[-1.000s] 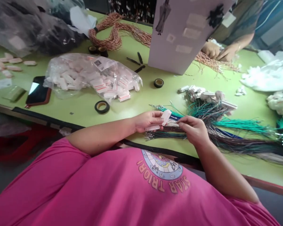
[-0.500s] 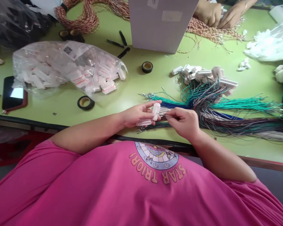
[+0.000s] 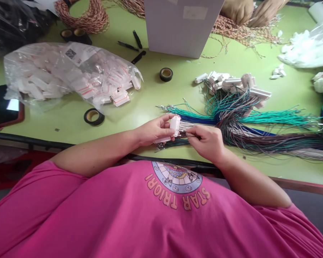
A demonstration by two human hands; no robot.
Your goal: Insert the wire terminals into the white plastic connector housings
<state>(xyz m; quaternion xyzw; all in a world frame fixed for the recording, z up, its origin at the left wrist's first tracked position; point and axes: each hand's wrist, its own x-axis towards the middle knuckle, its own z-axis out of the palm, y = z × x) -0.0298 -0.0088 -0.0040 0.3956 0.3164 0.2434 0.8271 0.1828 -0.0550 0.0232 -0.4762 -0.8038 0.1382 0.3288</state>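
one green table (image 3: 147, 96), colored wires (image 3: 231, 120) across it, upright grey box (image 3: 177, 36) beyond

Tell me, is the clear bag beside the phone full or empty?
Not empty: the clear bag holds many white pieces, visible through its plastic. Whether it's completely full, I can't tell.

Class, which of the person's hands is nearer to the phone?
Left. The left hand is to the right of the phone; the right hand is farther right.
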